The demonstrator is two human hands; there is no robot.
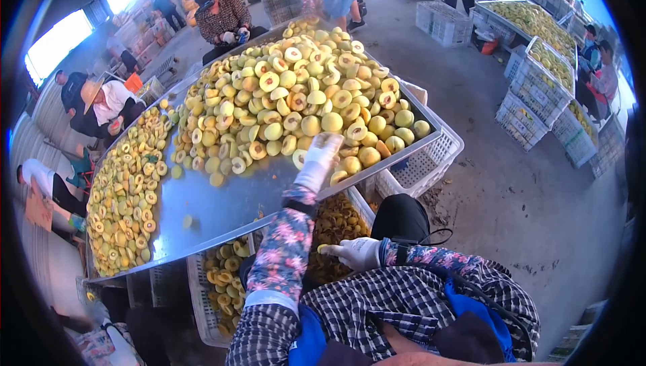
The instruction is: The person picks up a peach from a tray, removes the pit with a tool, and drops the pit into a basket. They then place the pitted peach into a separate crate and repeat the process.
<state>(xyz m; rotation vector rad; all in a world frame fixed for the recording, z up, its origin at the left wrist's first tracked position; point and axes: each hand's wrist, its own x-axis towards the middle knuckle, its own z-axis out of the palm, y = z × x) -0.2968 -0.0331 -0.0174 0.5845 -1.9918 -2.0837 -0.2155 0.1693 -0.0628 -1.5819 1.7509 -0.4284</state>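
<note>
My left hand [324, 149], in a white glove, reaches to the near edge of a big heap of yellow-green peaches [289, 90], many cut in half with the pit or hollow showing. Its fingertips are at the fruit, blurred and partly turned away. The heap lies on a metal table [215, 208] with a raised rim. Lower down, my right hand [360, 253], also white-gloved, is closed with a small yellowish thing at its fingertips; I cannot tell what it is. Beneath it stands a crate of brownish-orange scraps [336, 221].
Cut halves [128, 198] lie in a second heap at the table's left. A white crate [420, 164] stands by the right corner, another crate [202, 292] with halves below the near edge. People sit around the table. Stacked crates [521, 120] and another fruit-covered table [531, 19] are at right.
</note>
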